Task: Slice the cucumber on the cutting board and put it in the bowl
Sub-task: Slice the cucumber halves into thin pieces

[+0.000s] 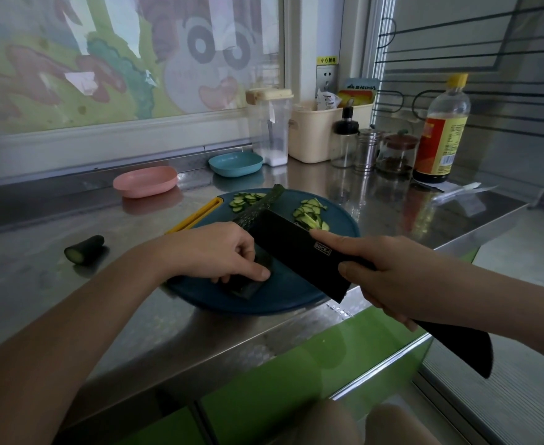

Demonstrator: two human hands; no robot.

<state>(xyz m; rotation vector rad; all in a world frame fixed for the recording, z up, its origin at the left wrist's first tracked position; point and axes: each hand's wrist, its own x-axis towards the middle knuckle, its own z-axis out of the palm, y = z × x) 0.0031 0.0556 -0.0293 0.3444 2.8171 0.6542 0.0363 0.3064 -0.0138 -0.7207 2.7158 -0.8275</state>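
Closest in, the right hand [389, 277] is wrapped round the handle of a black cleaver [296, 252], forefinger laid flat along the blade. The left hand [222, 252] is doing the claw thing on the cucumber piece [248, 289], fingertips curled down and pinning it to the near part of the blue cutting board [280, 305]. So both hands have hold of something.

The bit that matters: the cucumber piece sits just left of the blade, pretty much touching it. Its long axis seems to run from the near edge of the board off toward the far right, so the blade lies across it, not along it. Only the near cut end pokes out. The rest is hidden under fingers and steel. The left hand is the one on it, and I'd say the next cut comes down right beside those fingertips.

Counting outward:
- One cleaver and one board.
- Two heaps on the far half, the left pile of slices [246, 199] and the right pile of slices [311, 213].
- A long bumpy strip [261, 205] between them that looks like more cucumber.
- One stub [84, 249] off the board on the steel counter [39, 284].
- Two bowls further back, the pink bowl [145, 181] and the blue bowl [235, 163], with no slices showing in either from here.
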